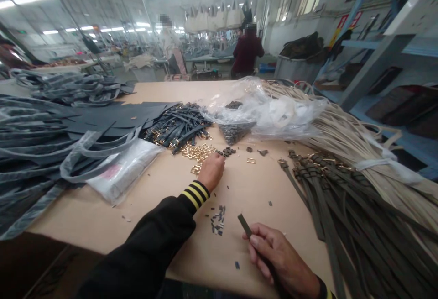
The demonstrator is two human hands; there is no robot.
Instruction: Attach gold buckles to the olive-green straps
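My right hand (277,258) is shut on a narrow dark leather strap (245,225), which runs out between the thumb and fingers. My left hand (211,171), in a black sleeve (150,239) with yellow cuff stripes, rests knuckles-up on the brown paper table cover (178,93). Its fingers are hidden, so I cannot tell if they hold anything. A pile of small gold metal buckles (196,156) lies touching distance beyond the fingers. A scatter of small dark metal pieces (218,220) lies between my hands.
Bundled dark straps with buckles (318,185) fill the right side, beside cream straps (345,134). Grey bag handles (41,139) and dark panels (116,116) lie left, with plastic bags (263,109) behind. A person (247,52) stands beyond the table.
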